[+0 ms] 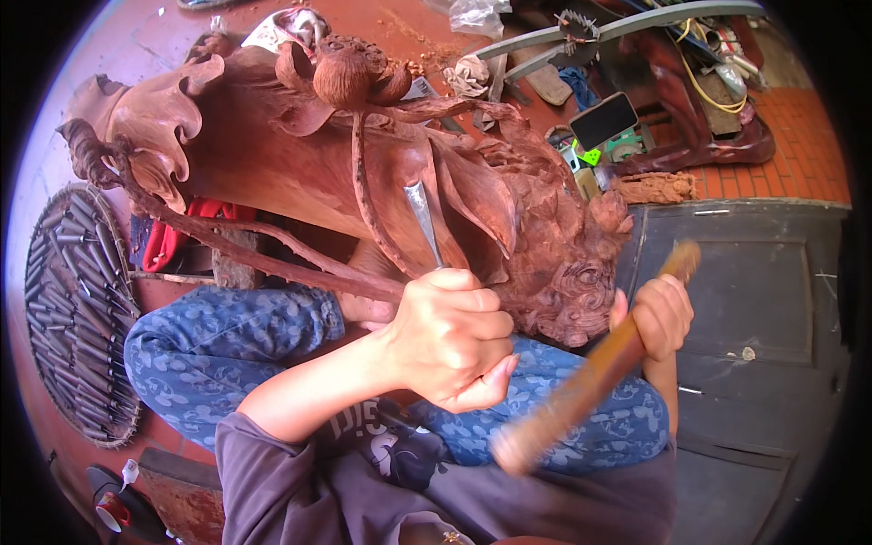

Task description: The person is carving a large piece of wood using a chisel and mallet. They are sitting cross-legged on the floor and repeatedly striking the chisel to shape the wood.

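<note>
Floor (168,436) red around carving (272,150); 1 tool basket (113,443) left.

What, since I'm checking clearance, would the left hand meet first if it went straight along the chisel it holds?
Probably the carved wood: the chisel in the left hand points into it, though depth leaves contact unclear.

Left hand (454,341) grips chisel (421,218) at carving (282,154) — right hand (661,316), mallet (586,386).
</note>
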`<state>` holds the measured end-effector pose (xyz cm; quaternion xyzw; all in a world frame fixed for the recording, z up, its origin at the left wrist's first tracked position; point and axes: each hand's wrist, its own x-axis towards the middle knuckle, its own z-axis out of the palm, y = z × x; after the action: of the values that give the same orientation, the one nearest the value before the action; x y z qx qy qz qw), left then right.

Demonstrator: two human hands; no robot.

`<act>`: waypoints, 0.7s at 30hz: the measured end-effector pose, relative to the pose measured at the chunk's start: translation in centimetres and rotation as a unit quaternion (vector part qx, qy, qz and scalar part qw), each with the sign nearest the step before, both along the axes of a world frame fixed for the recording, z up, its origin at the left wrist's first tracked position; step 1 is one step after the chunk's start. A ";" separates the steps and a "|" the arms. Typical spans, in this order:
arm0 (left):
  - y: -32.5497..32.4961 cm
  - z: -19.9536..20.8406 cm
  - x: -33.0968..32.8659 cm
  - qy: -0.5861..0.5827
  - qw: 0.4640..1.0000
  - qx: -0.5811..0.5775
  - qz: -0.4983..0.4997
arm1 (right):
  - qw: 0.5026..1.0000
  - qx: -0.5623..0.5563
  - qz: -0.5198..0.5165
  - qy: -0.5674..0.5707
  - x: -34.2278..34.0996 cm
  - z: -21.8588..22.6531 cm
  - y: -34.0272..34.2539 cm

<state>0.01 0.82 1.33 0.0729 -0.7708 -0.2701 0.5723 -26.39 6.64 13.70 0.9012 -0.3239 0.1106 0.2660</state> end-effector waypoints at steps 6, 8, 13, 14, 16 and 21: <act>0.1 -0.3 -0.3 0.022 1.000 0.007 0.013 | 0.998 0.019 0.024 -0.061 0.3 0.1 0.2; 0.0 -0.2 -0.2 0.019 1.000 0.004 0.009 | 0.999 -0.015 0.011 -0.035 0.6 0.6 0.2; -0.1 -0.2 -0.2 0.021 0.999 0.007 0.026 | 0.998 0.037 0.034 -0.044 0.7 0.1 0.3; -0.1 -0.2 0.0 0.016 0.999 0.008 0.032 | 0.997 0.025 0.044 -0.050 0.7 -0.2 -0.3; -0.3 0.5 0.1 0.022 1.000 0.014 0.003 | 0.999 -0.002 0.027 -0.032 1.0 1.0 0.2; -0.6 0.8 0.6 0.011 1.000 0.019 0.003 | 0.995 0.028 0.007 -0.091 0.7 0.4 0.3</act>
<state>0.65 0.22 2.11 0.0830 -0.7591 -0.2835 0.5801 -25.66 6.96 14.07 0.8969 -0.3429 0.1848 0.2095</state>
